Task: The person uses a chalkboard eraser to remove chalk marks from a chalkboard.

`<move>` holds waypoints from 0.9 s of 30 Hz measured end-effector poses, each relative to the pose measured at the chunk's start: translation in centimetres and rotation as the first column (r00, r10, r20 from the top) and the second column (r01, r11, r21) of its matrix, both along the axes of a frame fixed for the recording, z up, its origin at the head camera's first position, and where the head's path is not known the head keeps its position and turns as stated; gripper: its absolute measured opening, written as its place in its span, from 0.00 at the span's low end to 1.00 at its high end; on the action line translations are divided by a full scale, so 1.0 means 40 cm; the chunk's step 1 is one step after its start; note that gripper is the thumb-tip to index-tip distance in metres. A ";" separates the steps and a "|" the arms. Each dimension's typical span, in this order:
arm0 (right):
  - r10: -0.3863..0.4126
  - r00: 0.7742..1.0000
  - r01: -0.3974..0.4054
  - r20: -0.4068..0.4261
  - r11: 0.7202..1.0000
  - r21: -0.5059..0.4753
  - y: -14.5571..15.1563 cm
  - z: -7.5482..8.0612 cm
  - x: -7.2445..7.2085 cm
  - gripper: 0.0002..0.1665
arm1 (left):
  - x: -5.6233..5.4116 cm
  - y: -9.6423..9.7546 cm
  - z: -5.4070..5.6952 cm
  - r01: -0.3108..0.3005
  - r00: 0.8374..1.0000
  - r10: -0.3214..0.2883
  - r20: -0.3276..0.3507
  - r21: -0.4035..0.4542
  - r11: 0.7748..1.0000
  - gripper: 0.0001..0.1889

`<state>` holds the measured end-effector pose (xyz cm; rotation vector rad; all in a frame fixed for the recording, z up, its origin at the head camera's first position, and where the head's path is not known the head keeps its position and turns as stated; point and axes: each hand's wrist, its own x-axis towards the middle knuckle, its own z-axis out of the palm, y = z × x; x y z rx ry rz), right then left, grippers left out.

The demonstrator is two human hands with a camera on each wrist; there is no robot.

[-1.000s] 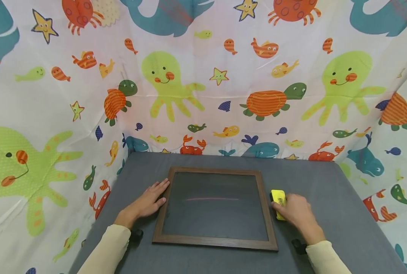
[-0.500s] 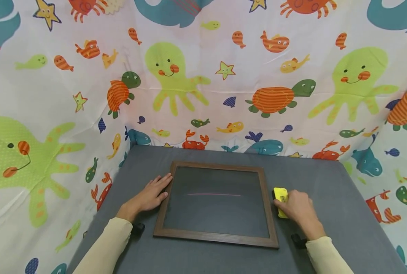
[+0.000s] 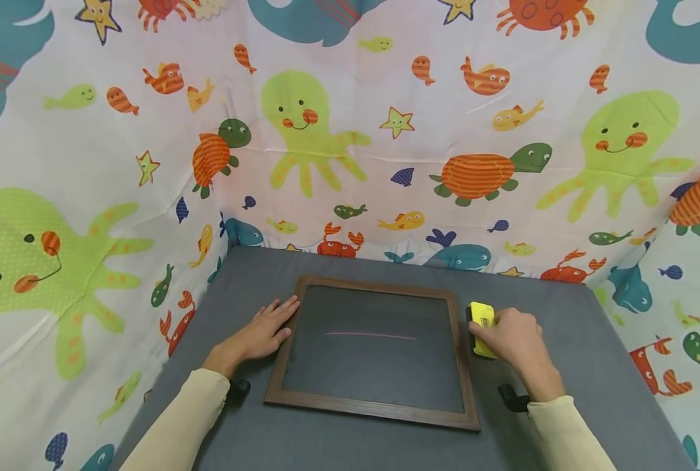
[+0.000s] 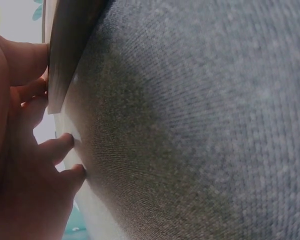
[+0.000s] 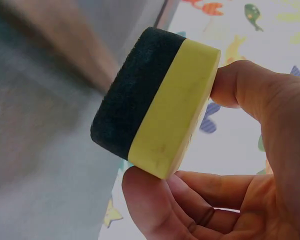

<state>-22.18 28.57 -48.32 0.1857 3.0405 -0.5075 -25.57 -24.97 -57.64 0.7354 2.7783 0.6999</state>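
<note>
Head view: wood-framed chalkboard (image 3: 379, 376) flat on grey cloth-covered table (image 3: 350, 448), single pink line (image 3: 370, 335) approx. mid-board. L hand (image 3: 260, 333) at board's L side, fingers apart, tips on frame; not clamped. L wrist view: thumb against frame edge, two fingertips past frame's end. R hand (image 3: 517, 337) just beyond frame's R side, pinching yellow eraser w/ black felt (image 3: 482, 317) betw. thumb & fingers. Eraser near frame but apart, felt side twd board; contact w/ tabletop unclear. Behind: sea-animal print curtain (image 3: 362, 98), incl. octopuses, turtles, crabs.
</note>
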 end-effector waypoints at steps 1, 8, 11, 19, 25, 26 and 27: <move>0.003 1.000 -0.003 0.002 1.000 -0.003 -0.011 0.004 -0.003 0.36 | 0.000 -0.002 -0.001 0.001 1.000 -0.001 -0.003 0.000 1.000 0.35; 0.046 0.999 -0.046 0.005 0.999 -0.013 -0.104 -0.008 -0.018 0.35 | 0.007 -0.004 -0.003 -0.007 1.000 0.007 0.014 0.008 1.000 0.35; 0.055 0.998 -0.055 0.009 0.998 -0.021 -0.145 -0.028 -0.027 0.35 | 0.010 -0.002 -0.002 -0.008 1.000 0.008 0.011 0.023 1.000 0.35; 0.059 0.997 -0.058 0.049 0.998 -0.021 -0.218 -0.078 -0.039 0.36 | 0.008 0.000 -0.012 -0.009 1.000 0.009 0.006 0.025 1.000 0.35; 0.069 0.997 -0.070 0.021 0.997 0.044 -0.243 -0.101 -0.035 0.35 | 0.007 -0.003 -0.011 -0.015 1.000 0.015 -0.004 0.029 0.999 0.36; 0.076 0.997 -0.076 0.007 0.996 0.055 -0.246 -0.101 -0.035 0.35 | 0.006 -0.003 -0.011 -0.014 1.000 0.015 -0.006 0.031 0.999 0.36; 0.081 0.997 -0.080 -0.003 0.995 0.062 -0.249 -0.103 -0.036 0.35 | 0.007 -0.004 -0.011 -0.015 1.000 0.015 -0.008 0.030 0.999 0.36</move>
